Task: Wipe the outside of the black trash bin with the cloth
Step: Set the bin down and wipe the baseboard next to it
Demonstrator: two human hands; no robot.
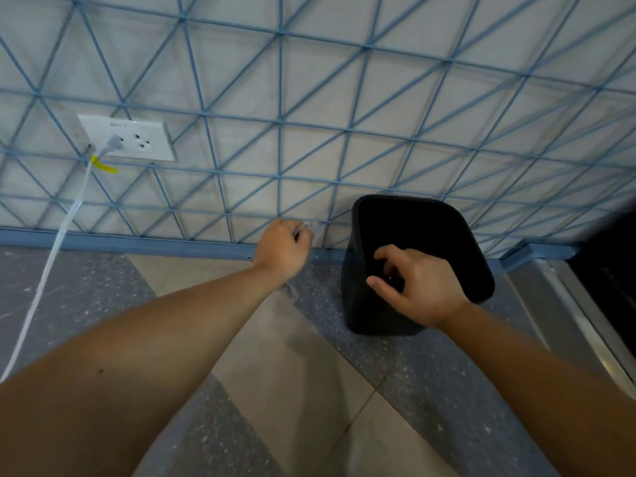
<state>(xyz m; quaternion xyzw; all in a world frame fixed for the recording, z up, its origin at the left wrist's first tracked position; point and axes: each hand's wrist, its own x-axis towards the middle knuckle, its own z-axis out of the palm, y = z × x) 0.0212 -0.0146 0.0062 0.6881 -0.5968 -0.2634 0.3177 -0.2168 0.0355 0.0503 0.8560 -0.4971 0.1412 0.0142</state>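
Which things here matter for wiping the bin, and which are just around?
Job: black trash bin; pale cloth gripped in left hand; right hand at the bin's near rim.
Bystanders: wall socket, white cable, yellow tie.

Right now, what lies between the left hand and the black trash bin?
Head view: only bare floor and blue baseboard separate left hand from black trash bin.

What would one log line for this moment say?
left hand: grips cloth | right hand: at black trash bin rim | wiping: not begun
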